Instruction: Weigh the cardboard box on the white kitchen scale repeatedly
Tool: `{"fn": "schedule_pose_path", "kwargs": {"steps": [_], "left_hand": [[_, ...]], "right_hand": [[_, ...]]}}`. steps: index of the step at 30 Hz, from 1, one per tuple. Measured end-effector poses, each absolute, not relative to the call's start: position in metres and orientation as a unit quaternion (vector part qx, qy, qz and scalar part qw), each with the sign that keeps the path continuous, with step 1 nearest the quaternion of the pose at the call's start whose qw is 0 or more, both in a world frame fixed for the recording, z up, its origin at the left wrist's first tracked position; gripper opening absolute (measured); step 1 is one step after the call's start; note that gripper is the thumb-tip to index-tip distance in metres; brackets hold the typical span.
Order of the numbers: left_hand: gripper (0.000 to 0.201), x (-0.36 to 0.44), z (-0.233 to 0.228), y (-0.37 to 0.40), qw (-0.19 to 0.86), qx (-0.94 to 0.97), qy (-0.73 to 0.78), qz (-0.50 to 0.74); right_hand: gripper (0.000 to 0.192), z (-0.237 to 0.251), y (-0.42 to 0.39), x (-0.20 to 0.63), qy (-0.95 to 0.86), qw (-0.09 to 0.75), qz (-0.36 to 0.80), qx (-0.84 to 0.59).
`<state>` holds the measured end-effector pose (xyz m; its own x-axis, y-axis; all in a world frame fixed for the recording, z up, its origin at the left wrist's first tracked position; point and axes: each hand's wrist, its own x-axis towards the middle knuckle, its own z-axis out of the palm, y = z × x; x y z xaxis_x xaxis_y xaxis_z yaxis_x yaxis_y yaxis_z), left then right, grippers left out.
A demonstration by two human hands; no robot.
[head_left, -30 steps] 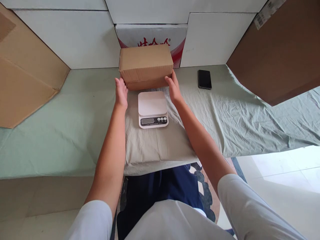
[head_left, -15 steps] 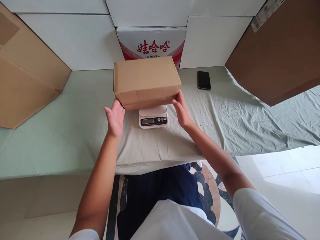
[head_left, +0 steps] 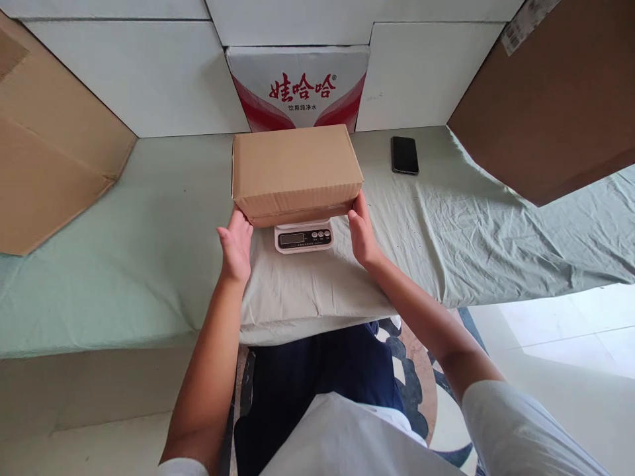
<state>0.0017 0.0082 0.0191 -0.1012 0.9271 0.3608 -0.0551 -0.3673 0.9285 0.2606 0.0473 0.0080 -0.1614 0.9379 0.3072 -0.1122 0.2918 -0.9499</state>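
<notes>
A closed brown cardboard box (head_left: 296,170) rests on top of a small white digital scale (head_left: 303,237), hiding the scale's platform so that only its display and buttons show. My left hand (head_left: 235,246) touches the box's lower left corner. My right hand (head_left: 364,229) touches its lower right corner. Both hands press against the sides of the box. The scale sits on a pale green cloth (head_left: 149,251) spread over the table.
A black phone (head_left: 404,155) lies on the cloth at the back right. A white and red printed carton (head_left: 298,86) stands against the white wall behind the box. Large cardboard sheets lean at the left (head_left: 44,145) and right (head_left: 560,99).
The box came from the back of the table toward me and down onto the scale, covering its platform. Both hands travelled with it and stay at its lower corners.
</notes>
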Motion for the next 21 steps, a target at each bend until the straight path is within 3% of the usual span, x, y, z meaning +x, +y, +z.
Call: {"fn": "schedule_pose_path", "kwargs": {"steps": [7,15,21], "left_hand": [[0.094,0.0009,0.0165,0.0096,0.388,0.556,0.388,0.625],[0.104,0.0014,0.0151,0.0144,0.391,0.545,0.397,0.626],[0.094,0.0005,0.0149,0.0151,0.39,0.552,0.39,0.626]], "right_hand": [[0.088,0.0025,0.047,0.2599,-0.585,0.549,0.486,-0.345],[0.087,0.006,0.0446,0.2599,-0.584,0.551,0.482,-0.351],[0.082,0.0036,0.0448,0.2596,-0.599,0.555,0.461,-0.347]]}}
